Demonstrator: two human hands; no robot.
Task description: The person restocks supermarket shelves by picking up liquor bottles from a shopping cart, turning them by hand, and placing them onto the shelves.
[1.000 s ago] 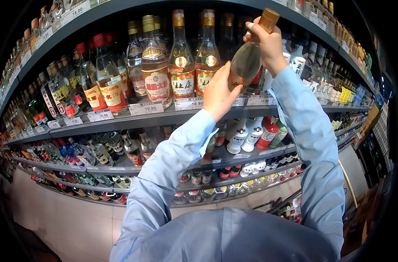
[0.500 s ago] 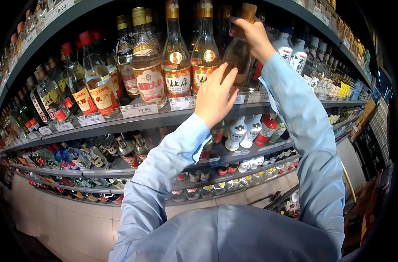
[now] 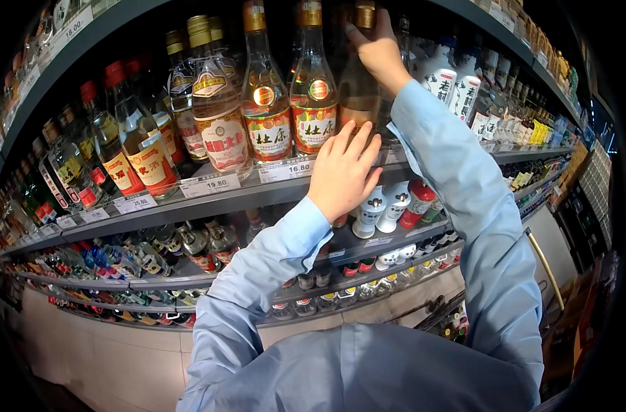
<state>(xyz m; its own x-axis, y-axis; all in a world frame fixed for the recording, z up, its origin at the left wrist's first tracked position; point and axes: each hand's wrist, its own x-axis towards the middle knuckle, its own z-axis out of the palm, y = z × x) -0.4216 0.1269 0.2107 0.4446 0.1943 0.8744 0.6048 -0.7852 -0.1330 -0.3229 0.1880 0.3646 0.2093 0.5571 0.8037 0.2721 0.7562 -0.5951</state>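
Observation:
A clear bottle with a gold cap stands nearly upright on the shelf, right of two bottles with red and green labels. My right hand is closed round its neck, just below the cap. In front of the bottle's lower part is my left hand, its fingers spread and pointing up, at the shelf's front edge. The fingertips overlap the bottle's base; whether they touch it I cannot tell. My left hand hides part of the bottle's bottom and the price strip.
The shelf edge carries price tags. Bottles with pink labels and red-capped bottles stand to the left, white bottles to the right. An upper shelf edge curves overhead. Lower shelves hold more bottles.
The bottle has gone from a tilt in front of the shelf to nearly upright among the others, moved by my right hand. My left hand has come off its side and dropped lower.

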